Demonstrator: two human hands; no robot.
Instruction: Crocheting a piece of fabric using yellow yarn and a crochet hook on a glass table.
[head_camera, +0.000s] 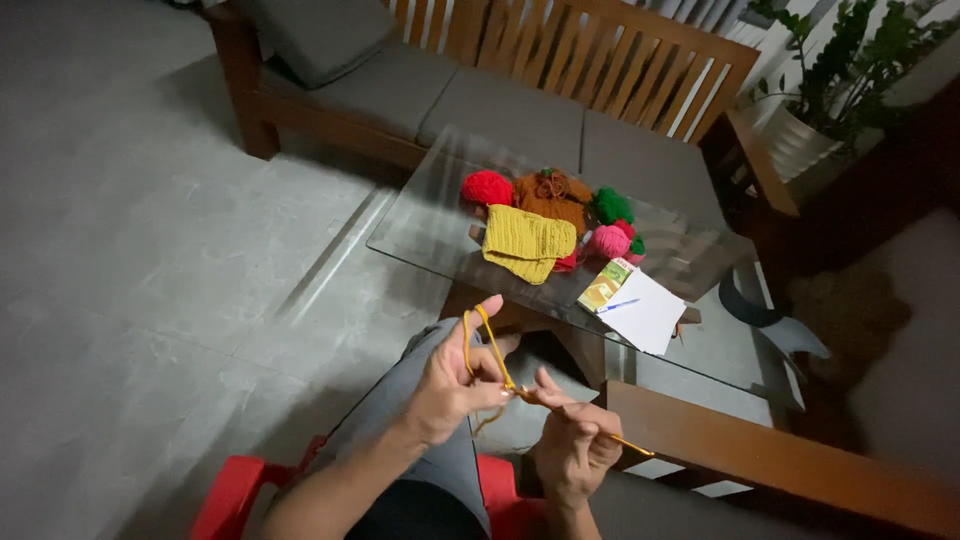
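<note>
Mustard-yellow yarn (487, 345) loops over the raised left hand (455, 385) and pinched in its fingers, running lower right through the closed right hand (572, 445), both holding it at lower centre.

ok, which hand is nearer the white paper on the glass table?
Right. The right hand sits just below the white paper and slightly to its left; the left hand is farther left, holding the yellow yarn loop.

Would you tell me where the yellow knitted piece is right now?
In the head view, the yellow knitted piece lies on the glass table, in front of the brown yarn, between red ball and pink ball.
</note>
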